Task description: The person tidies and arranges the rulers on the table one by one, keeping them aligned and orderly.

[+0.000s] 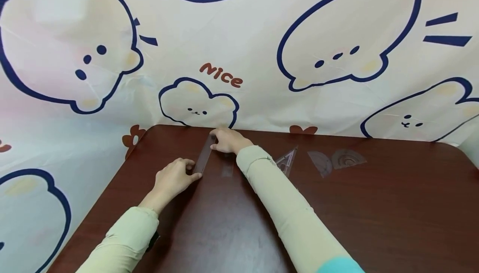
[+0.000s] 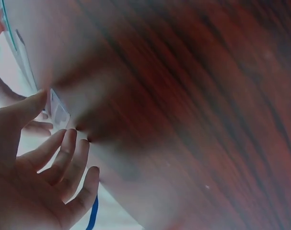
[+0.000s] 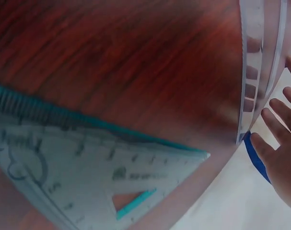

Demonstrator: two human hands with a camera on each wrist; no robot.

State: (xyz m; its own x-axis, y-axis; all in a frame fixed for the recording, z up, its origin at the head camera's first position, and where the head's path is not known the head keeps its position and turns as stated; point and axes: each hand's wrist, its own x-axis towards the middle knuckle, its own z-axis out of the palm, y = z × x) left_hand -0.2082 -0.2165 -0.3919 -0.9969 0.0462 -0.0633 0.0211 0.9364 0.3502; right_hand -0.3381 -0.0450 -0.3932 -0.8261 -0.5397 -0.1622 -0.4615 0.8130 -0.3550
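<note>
A narrow clear ruler slants away across the left part of the brown table. My left hand pinches its near end between thumb and fingers. At the far end, close to the table's back edge, my right hand grips the ruler with thumb and fingertips. In the left wrist view the ruler's end shows between the thumb and fingers of the left hand. A second, shorter clear ruler lies just right of the held one, partly hidden by the right hand.
Right of my right forearm lies a clear set square, partly covered by the sleeve. Two clear protractors lie farther right, side by side. The dark wooden table ends at a wall hanging with cartoon drawings.
</note>
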